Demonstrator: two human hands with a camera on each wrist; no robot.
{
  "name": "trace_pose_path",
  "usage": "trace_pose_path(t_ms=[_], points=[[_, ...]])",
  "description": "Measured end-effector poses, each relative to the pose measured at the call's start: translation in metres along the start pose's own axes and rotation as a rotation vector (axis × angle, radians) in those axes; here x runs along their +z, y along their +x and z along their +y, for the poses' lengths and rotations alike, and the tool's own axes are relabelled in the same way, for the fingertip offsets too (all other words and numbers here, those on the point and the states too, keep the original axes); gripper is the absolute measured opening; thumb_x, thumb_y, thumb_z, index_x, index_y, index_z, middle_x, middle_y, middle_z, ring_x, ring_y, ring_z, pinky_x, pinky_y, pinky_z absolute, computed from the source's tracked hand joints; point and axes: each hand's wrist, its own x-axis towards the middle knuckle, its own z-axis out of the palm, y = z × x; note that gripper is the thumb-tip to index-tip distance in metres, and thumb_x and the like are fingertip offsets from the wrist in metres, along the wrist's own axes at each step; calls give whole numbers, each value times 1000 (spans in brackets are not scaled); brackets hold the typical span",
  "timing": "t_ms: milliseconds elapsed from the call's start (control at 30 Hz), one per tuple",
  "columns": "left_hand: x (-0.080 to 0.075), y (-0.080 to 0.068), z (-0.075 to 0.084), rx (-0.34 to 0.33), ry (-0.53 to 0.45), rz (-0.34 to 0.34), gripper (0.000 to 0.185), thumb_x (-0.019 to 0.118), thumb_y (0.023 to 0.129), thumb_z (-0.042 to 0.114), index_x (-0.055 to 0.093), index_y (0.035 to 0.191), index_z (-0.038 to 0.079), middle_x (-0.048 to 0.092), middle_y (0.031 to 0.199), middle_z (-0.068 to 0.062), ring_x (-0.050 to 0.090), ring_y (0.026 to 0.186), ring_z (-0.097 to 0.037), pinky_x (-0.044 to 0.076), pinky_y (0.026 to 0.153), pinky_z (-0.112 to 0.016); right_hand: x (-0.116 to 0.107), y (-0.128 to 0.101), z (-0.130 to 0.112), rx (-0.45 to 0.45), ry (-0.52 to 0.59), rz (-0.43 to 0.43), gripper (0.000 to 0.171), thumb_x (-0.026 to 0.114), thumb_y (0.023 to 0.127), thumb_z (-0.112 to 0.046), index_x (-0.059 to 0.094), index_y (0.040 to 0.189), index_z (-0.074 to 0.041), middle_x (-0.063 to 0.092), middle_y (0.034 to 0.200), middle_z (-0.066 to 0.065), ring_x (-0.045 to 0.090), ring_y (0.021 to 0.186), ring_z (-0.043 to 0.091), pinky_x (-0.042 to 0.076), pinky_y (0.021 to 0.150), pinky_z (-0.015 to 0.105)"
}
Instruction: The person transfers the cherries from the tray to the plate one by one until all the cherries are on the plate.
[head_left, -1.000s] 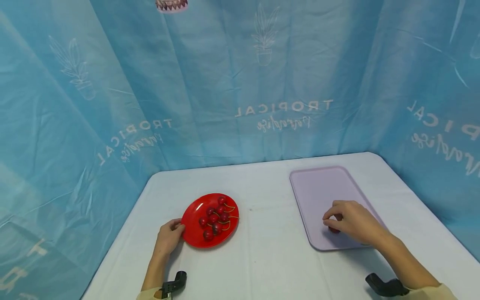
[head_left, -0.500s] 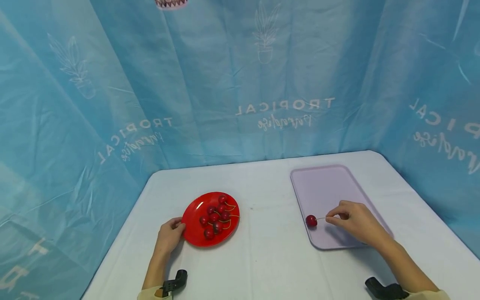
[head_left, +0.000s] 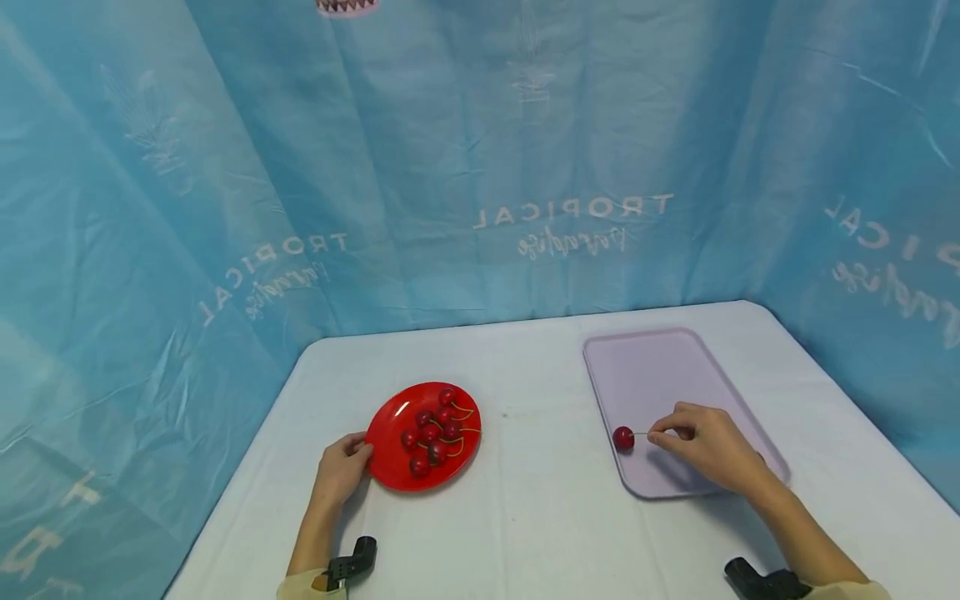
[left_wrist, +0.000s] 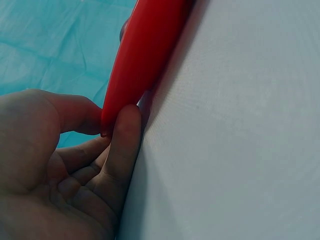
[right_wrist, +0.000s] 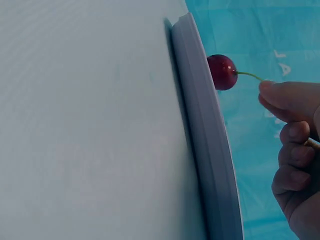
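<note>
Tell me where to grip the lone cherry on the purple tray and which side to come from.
Grip the cherry by its thin stem, coming from the right, where the stem points. The right hand already pinches that stem end over the purple tray. The round, smooth fruit would likely roll or bruise under a pinch, and the tray's raised rim sits close on its left.

Plate [head_left: 390,462]: bright red, plain. Cherries [head_left: 433,431]: dark red, yellow-green stems. Single cherry [head_left: 623,437]: deep red, pale green stem. Tray [head_left: 652,367]: pale lilac, plain. Tablecloth [head_left: 540,517]: white. Backdrop [head_left: 480,167]: turquoise, white plant motifs and "TROPICAL" lettering.
</note>
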Motion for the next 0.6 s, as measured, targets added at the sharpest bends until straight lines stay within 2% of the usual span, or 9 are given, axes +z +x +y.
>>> trace_pose_path(t_ms=[200,400,600], points=[[-1,2,-1,18,8,1,37,53,93,16,59,124,-3,63,104,-14,59,85,-21,52,69,-26,7,5,-2,18,88,51,4,78,80,-23,75,82,-24,42,62,-9,41,59,9,33,49,24],[-1,2,0,10,7,3,37,52,92,16,59,123,-3,64,104,-14,59,84,-21,52,68,-25,16,17,-14,68,174,27,7,76,82,-31,75,85,-24,46,64,-5,43,61,12,35,50,25],[-2,-1,0,14,-16,-6,37,53,93,16,59,124,-3,64,103,-14,60,82,-20,54,69,-26,32,29,-27,63,230,-1,9,76,82,-31,76,85,-23,45,65,-3,43,62,13,34,50,25]])
